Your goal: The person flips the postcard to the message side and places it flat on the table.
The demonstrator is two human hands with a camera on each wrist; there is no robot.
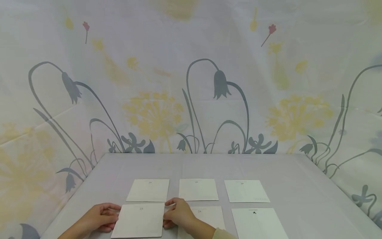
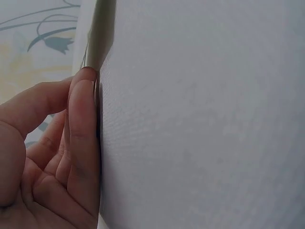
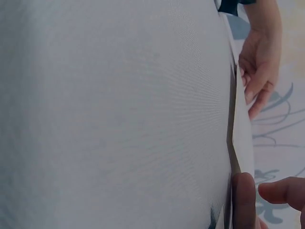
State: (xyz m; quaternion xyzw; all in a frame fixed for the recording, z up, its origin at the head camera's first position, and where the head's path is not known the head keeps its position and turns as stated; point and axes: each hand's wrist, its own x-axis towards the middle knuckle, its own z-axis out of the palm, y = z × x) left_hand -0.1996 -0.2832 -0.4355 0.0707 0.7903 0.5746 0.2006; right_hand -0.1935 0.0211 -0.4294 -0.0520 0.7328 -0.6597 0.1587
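Note:
A white, nearly square card (image 1: 138,220) with a small mark near its far edge lies between my two hands at the front left. My left hand (image 1: 102,217) grips its left edge; in the left wrist view the fingertips (image 2: 83,95) come together at that edge. At the opposite side, my right hand (image 1: 180,215) holds the right edge near the far corner. The right wrist view shows a fingertip (image 3: 244,191) at the card (image 3: 243,138), a dark gap beneath it, and the left hand (image 3: 262,67) at its far end.
Three similar cards form a back row: left (image 1: 148,191), middle (image 1: 198,190) and right (image 1: 247,191). In front lie a middle card (image 1: 209,212), partly hidden by my right hand, and a right card (image 1: 258,224) with an arrow mark. A flower-patterned cloth (image 1: 167,66) hangs behind the grey table (image 1: 301,179).

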